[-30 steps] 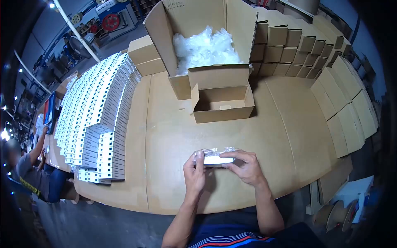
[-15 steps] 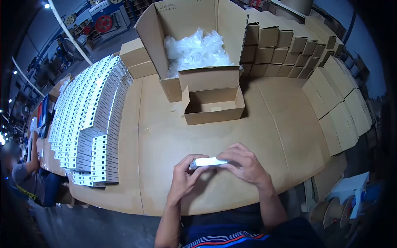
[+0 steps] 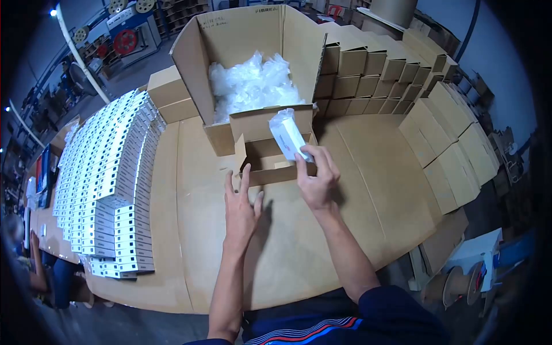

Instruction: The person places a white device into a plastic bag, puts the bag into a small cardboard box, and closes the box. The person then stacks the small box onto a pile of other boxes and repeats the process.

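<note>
My right hand (image 3: 319, 179) grips a slim white box (image 3: 290, 140) in clear plastic wrap by its lower end. The wrapped box is tilted, its loose plastic end upward, and overlaps the small open carton (image 3: 270, 176) in this view. That brown carton stands with its back flap raised and a side flap sticking up on the left. My left hand (image 3: 240, 211) is empty, fingers spread, its fingertips right at the carton's front left corner.
Behind the carton, a large cardboard box (image 3: 244, 37) holds crumpled clear plastic (image 3: 253, 80). Stacked white boxes (image 3: 103, 178) fill the table's left side. Brown cartons (image 3: 356, 63) line the back right, more cartons (image 3: 448, 138) the right edge. A person (image 3: 43, 270) sits far left.
Both hands have moved forward from the near table to the carton. My left hand has let go of the wrapped white box; my right carries it over the carton. The view has shifted slightly.
</note>
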A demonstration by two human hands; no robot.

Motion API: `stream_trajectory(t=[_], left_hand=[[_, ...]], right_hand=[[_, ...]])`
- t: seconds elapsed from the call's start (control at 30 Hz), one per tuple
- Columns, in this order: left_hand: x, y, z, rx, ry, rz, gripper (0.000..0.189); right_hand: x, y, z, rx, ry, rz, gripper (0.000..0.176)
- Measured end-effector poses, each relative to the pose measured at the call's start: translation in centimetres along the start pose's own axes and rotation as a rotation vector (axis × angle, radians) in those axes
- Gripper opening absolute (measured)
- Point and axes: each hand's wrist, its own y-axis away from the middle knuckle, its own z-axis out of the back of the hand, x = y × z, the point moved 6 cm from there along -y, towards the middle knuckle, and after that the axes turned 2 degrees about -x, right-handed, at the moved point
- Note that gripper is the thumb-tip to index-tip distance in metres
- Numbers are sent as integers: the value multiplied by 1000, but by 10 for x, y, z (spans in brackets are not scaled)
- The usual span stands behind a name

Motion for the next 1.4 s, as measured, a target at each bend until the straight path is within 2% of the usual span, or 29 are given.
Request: stream_trajectory(t=[0.17, 0.33, 0.53, 0.8, 0.97, 1.03, 1.1, 1.13, 1.2, 1.23, 1.3, 1.33, 1.4], left_hand=[[2, -2, -8, 4, -50, 22, 75], [-3, -3, -9, 10, -31, 92, 73], [-4, 1, -11, -52, -56, 56, 72], [-5, -4, -15, -27, -67, 61, 76], [-5, -4, -15, -1, -13, 79, 78], [-4, -5, -17, -44, 22, 21, 79], [-3, -4, -17, -91, 19, -42, 79], [-1, -2, -16, -133, -22, -100, 80], [-7, 12, 8, 19, 23, 63, 85], [-4, 23, 27, 2, 57, 94, 85], [-4, 35, 50, -21, 151, 123, 87], [1, 39, 69, -93, 133, 109, 87], [15, 53, 114, -224, 95, 79, 86]], right_hand=[[-27, 4, -12, -26, 168, 59, 24], [-43, 1, -5, 78, 228, -4, 24], [-62, 2, -9, 127, 277, -65, 17], [-83, 2, -14, 211, 366, -128, 8], [-98, 12, -8, 174, 375, -200, 9], [-92, 17, -9, 147, 367, -184, 16], [-85, 23, -3, 275, 482, -282, 29], [-94, 31, -1, 274, 413, -349, 33], [-114, 49, -6, 436, 606, -281, 53], [-109, 56, -10, 494, 741, -248, 64], [-57, 37, -7, 463, 769, -296, 78], [-43, 35, -12, 363, 759, -159, 81], [1, 27, -32, 262, 225, 72, 77]])
